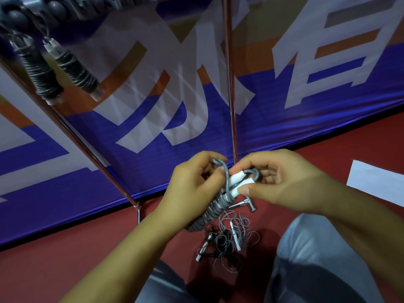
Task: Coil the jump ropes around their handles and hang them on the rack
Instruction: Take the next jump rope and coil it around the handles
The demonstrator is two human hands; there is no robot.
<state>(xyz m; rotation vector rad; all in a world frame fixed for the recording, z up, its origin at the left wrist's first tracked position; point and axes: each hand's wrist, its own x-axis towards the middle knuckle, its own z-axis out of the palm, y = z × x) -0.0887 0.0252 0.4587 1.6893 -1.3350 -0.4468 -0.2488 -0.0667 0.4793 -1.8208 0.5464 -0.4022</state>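
I am looking down from the head camera at two bare hands working over a dark red floor (65, 270). Between them is a coiled jump rope (215, 207): grey cord wound tightly around white handles, forming a thick bundle that slants from lower left up to upper right.

My left hand (193, 186) is curled around the upper part of that bundle, fingers wrapped on its left side, with a loose loop of grey cord rising just above the fingers. My right hand (273, 178) sits just to the right of the bundle, thumb and fingers curled and pinching the white handle tips (240, 182) that stick out of the coil's top end.

Directly below the bundle, on the floor, lies a tangled pile of loose ropes (227, 243), thin grey and dark cords with small white handles among them. Just right of the bundle's middle, a chrome foot of the rack (243, 203) rests on the floor.

Above and left of the bundle, two thin metal poles (229, 84) of the rack rise upward. Far above and to the left, two hung ropes (56, 68), already coiled dark around their handles, dangle from the rack's top bar.

Behind everything stretches a blue, orange and white banner (284, 119). A white sheet (378, 182) lies on the floor well to the right of the bundle. Grey trouser legs (306, 259) show below it.
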